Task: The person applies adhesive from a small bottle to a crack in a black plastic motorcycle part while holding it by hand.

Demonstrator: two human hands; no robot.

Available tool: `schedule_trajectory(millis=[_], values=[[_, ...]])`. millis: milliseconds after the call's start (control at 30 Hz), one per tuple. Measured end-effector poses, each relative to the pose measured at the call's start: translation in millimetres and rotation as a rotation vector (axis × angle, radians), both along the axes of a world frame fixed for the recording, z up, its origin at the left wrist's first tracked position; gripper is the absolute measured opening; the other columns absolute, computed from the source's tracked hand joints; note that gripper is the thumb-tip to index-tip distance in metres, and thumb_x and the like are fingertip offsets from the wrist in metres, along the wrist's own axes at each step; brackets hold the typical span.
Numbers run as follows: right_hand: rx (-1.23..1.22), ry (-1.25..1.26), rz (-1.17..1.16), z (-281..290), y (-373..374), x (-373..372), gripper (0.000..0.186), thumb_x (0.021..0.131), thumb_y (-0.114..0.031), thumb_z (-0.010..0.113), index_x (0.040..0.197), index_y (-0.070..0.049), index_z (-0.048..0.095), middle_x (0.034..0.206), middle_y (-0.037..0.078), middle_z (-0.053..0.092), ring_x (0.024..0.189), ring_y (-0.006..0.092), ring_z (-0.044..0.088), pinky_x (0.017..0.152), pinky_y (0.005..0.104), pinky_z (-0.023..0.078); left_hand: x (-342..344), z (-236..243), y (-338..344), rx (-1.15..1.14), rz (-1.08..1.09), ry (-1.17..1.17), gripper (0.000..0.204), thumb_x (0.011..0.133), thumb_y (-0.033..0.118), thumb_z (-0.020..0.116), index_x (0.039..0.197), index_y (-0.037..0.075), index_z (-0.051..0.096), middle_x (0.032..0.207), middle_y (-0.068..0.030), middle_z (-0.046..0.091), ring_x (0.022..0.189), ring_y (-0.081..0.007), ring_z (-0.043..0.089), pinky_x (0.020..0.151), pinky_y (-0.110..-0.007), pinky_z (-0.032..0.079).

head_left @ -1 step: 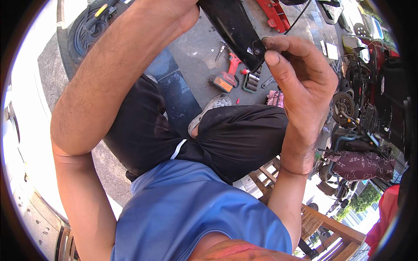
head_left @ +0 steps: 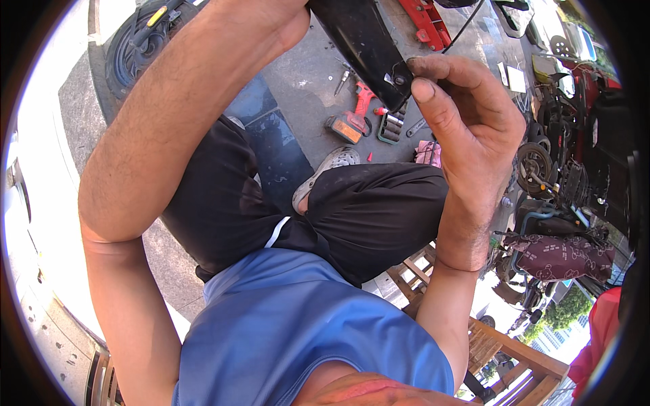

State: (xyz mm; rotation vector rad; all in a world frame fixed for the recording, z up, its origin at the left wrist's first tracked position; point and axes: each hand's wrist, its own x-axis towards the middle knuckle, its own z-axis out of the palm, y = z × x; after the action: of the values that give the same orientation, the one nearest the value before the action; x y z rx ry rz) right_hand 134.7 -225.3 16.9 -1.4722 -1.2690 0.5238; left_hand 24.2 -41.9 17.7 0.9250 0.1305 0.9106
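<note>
Reading the view as a clock face, I see the person seated, with a long, curved black panel (head_left: 365, 57) held up between twelve and one, tilted, its narrow lower end pointing toward two. The right hand (head_left: 477, 111) is raised at two o'clock, thumb and forefinger tips meeting that end beside a small round fastener (head_left: 399, 80), the other fingers curled. The left hand (head_left: 288, 30) shows only its heel near twelve, beside the panel's upper part; its fingers are cut off, so I can't tell how it grips, nor whether the right fingertips are really clamped. The two hands are well apart.

Below the panel, on the paving, lie a red power driver (head_left: 354, 116) just past twelve, a tray of sockets (head_left: 391, 127) toward one and a wrench (head_left: 416, 127) beyond it. A wheel (head_left: 135, 57) sits at ten, a red metal frame (head_left: 426, 27) at one, a wooden bench (head_left: 521, 352) at four.
</note>
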Motion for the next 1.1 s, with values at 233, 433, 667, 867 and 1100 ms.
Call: schedule_trajectory(millis=[233,433,667,867,1100], values=[[0.009,0.007,0.007,-1.2,1.0,0.5,0.019,0.092,0.004,0.075,0.111,0.005,0.073,0.102,0.007,0.074,0.092,0.0097,0.065,0.083,0.0250,0.053,-3.1,-3.3,5.6,-0.037,-0.110,-0.094,0.043,0.102,0.038,0.066,0.128,0.004,0.065,0.118,-0.0077,0.072,0.105,-0.0174,0.068,0.093,-0.032,0.054],[-0.012,0.006,-0.011,-0.6,0.8,-1.1,0.020,0.092,0.003,0.075,0.111,0.005,0.073,0.102,0.007,0.074,0.092,0.0098,0.065,0.083,0.0253,0.053,-6.0,-7.8,8.2,-0.090,-0.079,-0.033,0.043,0.102,0.038,0.067,0.128,0.003,0.065,0.119,-0.0077,0.071,0.106,-0.0172,0.067,0.094,-0.032,0.054],[-0.027,0.008,-0.017,0.6,1.7,-3.2,0.020,0.092,0.004,0.075,0.111,0.005,0.073,0.102,0.007,0.074,0.091,0.0095,0.065,0.083,0.0250,0.053,-7.4,-9.7,10.8,-0.099,-0.116,-0.070,0.043,0.101,0.037,0.068,0.127,0.003,0.066,0.117,-0.0073,0.072,0.105,-0.0168,0.067,0.094,-0.032,0.054],[-0.039,0.024,-0.023,-0.5,1.3,-3.9,0.019,0.091,0.004,0.074,0.111,0.005,0.073,0.100,0.006,0.074,0.089,0.0085,0.064,0.080,0.0241,0.052,-0.3,0.0,2.8,-0.036,0.018,0.014,0.042,0.102,0.036,0.067,0.128,0.002,0.065,0.116,-0.0080,0.072,0.103,-0.0179,0.068,0.093,-0.033,0.054],[0.001,-0.098,-0.033,1.2,6.7,1.9,0.018,0.086,0.004,0.075,0.104,-0.001,0.076,0.090,0.006,0.074,0.079,0.0105,0.067,0.074,0.0250,0.053,1.8,9.4,-3.0,-0.082,0.079,0.040,0.040,0.102,0.030,0.066,0.132,0.003,0.060,0.117,-0.0085,0.069,0.103,-0.0193,0.067,0.092,-0.035,0.055]])
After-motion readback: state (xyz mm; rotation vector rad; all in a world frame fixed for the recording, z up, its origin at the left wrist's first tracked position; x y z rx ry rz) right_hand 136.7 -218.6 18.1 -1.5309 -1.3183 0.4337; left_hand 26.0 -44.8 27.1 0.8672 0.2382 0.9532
